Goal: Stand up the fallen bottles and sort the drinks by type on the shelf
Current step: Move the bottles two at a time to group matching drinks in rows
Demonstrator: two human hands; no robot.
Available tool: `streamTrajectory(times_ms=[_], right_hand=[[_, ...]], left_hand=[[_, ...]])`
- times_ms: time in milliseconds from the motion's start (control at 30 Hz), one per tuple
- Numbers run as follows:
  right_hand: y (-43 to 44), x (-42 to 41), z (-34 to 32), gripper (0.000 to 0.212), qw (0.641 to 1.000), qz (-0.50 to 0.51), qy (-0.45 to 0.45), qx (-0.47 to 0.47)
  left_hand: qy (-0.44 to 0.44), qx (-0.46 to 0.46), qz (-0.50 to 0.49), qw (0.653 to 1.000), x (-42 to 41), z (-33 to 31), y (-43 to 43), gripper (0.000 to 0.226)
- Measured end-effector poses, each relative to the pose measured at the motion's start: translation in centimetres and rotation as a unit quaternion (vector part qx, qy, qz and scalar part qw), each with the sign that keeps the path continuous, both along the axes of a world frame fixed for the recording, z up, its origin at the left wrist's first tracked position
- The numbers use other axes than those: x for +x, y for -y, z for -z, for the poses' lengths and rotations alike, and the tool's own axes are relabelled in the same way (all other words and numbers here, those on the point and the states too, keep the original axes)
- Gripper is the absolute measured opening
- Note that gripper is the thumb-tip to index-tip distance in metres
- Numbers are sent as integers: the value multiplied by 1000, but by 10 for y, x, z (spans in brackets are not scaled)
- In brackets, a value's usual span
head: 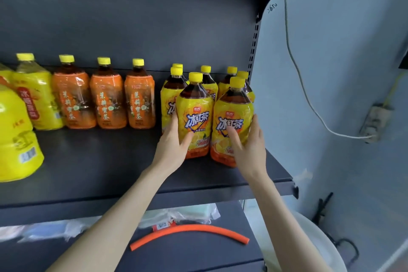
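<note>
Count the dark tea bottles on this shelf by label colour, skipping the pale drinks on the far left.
Orange-label bottles: 3
Yellow-label bottles: 7
Total: 10

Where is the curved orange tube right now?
In the head view, the curved orange tube lies on the lower shelf, centre-right, beside clear plastic packets.

"冰红茶" on yellow bottles [195, 117], "茉莉蜜茶" on orange bottles [108, 99], "3650" on wall [331, 51]
</note>
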State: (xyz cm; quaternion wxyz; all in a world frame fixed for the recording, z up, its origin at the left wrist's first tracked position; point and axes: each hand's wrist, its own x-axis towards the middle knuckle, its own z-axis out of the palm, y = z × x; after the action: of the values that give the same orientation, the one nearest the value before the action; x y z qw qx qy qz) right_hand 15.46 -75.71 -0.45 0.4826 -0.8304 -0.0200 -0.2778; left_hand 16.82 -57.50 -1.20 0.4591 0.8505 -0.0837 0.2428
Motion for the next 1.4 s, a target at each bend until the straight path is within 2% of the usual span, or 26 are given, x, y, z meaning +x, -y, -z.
streamTrajectory(times_ms=[67,167,233,300,500,600,767,967,1167,1400], right_hand=[[4,-12,4,70,998,18,1,-54],[3,-34,4,45,995,34,35,-88],[-7,-49,-3,26,994,21,70,-78],[-22,-64,-14,18,994,-28,94,-46],[-97,-101,-42,13,981,-141,130,-15],[-148,-124,-46,10,974,-186,131,1],[-246,-168,-34,9,964,-239,113,29],[-358,-217,-13,9,954,-272,90,84],[-423,-234,-19,8,957,-264,89,77],[-460,-207,-30,10,962,-242,107,69]], left_hand=[[-13,31,-27,999,-19,-3,-3,57],[22,66,-24,997,-53,-16,-8,30],[54,90,-24,994,-75,-27,-17,22],[83,110,-30,990,-96,-39,-32,20],[136,107,-78,982,-161,-64,-97,16],[147,91,-108,979,-197,-62,-145,23],[143,81,-137,977,-262,-46,-242,28],[113,22,-162,980,-326,-20,-348,16],[103,-23,-144,984,-337,-21,-410,17],[132,-34,-109,985,-292,-29,-445,16]])
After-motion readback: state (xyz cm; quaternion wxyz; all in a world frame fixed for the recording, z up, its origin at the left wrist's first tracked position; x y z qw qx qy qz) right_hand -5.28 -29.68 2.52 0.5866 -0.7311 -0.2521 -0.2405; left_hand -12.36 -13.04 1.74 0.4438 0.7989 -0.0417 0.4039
